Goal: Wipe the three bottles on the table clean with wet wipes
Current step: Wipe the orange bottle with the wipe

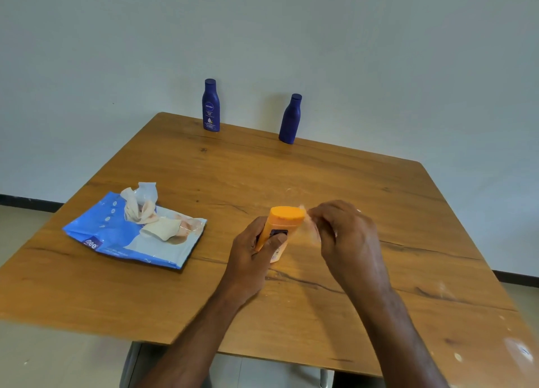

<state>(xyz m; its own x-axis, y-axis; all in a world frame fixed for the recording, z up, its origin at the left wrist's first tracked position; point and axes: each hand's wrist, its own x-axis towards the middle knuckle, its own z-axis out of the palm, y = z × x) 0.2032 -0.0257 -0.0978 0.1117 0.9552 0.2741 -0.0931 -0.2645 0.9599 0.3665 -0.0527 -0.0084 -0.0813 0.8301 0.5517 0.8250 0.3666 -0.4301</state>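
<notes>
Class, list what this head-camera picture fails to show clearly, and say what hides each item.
- Thin wet wipe in the right hand: motion-blurred, edges unclear.
- Orange plastic bottle: lower body hidden by the left hand.
- Right dark blue bottle: label not visible.
- Blue wipes packet: small print unreadable.

Soft even light, blurred hands, wide-angle bowing

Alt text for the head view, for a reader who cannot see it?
Left hand grips an orange plastic bottle above a wooden table while the right hand rubs a blurred wet wipe against it. Two dark blue bottles stand upright at the far edge; a blue wipes pack lies left.
</notes>
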